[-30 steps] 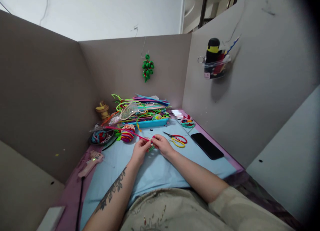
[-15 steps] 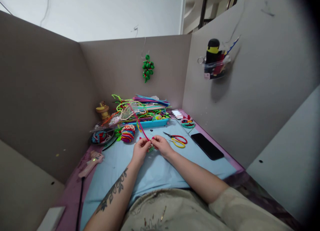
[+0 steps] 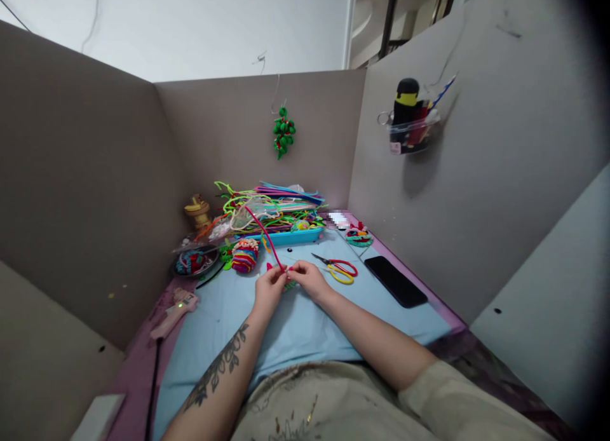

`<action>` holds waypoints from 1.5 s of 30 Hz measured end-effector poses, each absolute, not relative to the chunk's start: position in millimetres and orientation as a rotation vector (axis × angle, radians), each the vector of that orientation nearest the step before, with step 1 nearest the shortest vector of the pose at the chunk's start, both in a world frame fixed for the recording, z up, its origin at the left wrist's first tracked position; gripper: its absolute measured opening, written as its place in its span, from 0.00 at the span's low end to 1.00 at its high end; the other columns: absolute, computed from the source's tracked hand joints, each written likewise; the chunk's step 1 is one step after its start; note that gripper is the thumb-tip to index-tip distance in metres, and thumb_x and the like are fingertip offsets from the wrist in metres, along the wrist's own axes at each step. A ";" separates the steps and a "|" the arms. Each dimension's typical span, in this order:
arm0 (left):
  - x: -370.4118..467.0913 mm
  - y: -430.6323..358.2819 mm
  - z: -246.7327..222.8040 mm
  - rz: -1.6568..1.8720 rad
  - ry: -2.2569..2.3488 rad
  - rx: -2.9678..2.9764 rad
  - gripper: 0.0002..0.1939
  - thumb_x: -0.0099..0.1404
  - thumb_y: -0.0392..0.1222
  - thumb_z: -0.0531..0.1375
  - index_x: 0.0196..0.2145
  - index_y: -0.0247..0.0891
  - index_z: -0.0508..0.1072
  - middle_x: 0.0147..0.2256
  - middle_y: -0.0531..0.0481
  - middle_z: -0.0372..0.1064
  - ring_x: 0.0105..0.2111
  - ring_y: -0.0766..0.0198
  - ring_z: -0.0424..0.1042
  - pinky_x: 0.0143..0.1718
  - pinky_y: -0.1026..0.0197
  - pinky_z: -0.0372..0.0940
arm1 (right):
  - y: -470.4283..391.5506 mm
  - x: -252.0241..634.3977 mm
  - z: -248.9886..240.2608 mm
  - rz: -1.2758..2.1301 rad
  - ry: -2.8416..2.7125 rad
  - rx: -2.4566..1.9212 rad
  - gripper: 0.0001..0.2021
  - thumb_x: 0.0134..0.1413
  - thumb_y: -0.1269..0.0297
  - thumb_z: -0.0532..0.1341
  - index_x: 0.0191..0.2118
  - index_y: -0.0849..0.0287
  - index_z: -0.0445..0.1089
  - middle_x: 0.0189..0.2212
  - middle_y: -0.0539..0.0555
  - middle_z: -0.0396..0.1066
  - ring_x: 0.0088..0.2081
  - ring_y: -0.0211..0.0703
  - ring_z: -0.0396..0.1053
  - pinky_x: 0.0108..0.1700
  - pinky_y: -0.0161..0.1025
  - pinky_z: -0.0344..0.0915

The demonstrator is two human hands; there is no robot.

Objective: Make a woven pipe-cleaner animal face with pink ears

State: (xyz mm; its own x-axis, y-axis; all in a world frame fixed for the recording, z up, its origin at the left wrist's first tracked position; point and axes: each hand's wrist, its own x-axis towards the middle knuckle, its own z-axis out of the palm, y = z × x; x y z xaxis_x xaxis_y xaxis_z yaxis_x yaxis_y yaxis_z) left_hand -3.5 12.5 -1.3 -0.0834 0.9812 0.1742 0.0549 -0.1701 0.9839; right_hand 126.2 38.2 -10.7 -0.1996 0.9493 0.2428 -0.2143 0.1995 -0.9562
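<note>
Both hands meet over the middle of the blue cloth, fingertips pinched close together. My left hand grips the lower end of a long pink-red pipe cleaner, which curves up and away to the left. My right hand is closed at the same spot, its fingertips on the pipe cleaner's end. A small green striped piece shows under the fingers, mostly hidden by them. Just right of my right hand lie scissors with red and yellow handles. A multicoloured striped ball sits to the left.
A blue tray heaped with pipe cleaners stands at the back. A black phone lies at right, a pink glue gun at left, near a dark bowl. Grey partitions surround the table.
The upper part of the pipe cleaner bends more and its tip sits slightly lower. Both hands stay together in nearly the same place. The view has shifted very slightly.
</note>
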 end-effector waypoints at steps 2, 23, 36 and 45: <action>-4.2 12.9 -1.5 1.385 1.226 1.319 0.19 0.51 0.45 0.62 0.39 0.32 0.75 0.27 0.46 0.74 0.27 0.61 0.72 0.23 0.66 0.62 | 38.8 127.7 -10.2 1.257 -1.350 -0.789 0.10 0.40 0.60 0.63 0.24 0.61 0.66 0.21 0.48 0.67 0.25 0.36 0.64 0.31 0.34 0.59; -8.9 8.6 -4.2 1.314 1.214 1.944 0.16 0.53 0.36 0.59 0.42 0.42 0.75 0.28 0.49 0.73 0.28 0.61 0.67 0.34 0.62 0.60 | 38.6 140.7 -2.6 1.029 -1.663 -0.922 0.07 0.45 0.63 0.60 0.24 0.62 0.69 0.21 0.49 0.68 0.26 0.37 0.64 0.31 0.34 0.60; -3.7 11.7 -3.3 1.218 1.385 1.787 0.11 0.55 0.45 0.57 0.24 0.36 0.74 0.19 0.51 0.69 0.21 0.64 0.66 0.25 0.65 0.57 | 36.2 137.8 5.2 1.090 -1.454 -0.930 0.10 0.45 0.59 0.59 0.21 0.60 0.62 0.16 0.44 0.58 0.19 0.33 0.54 0.24 0.32 0.53; 0.9 6.2 0.9 1.333 1.391 1.772 0.10 0.54 0.42 0.57 0.19 0.37 0.70 0.17 0.54 0.64 0.19 0.67 0.61 0.23 0.66 0.52 | 39.2 131.9 -7.7 1.033 -1.433 -0.890 0.09 0.46 0.59 0.59 0.24 0.60 0.65 0.20 0.47 0.64 0.24 0.35 0.60 0.28 0.33 0.58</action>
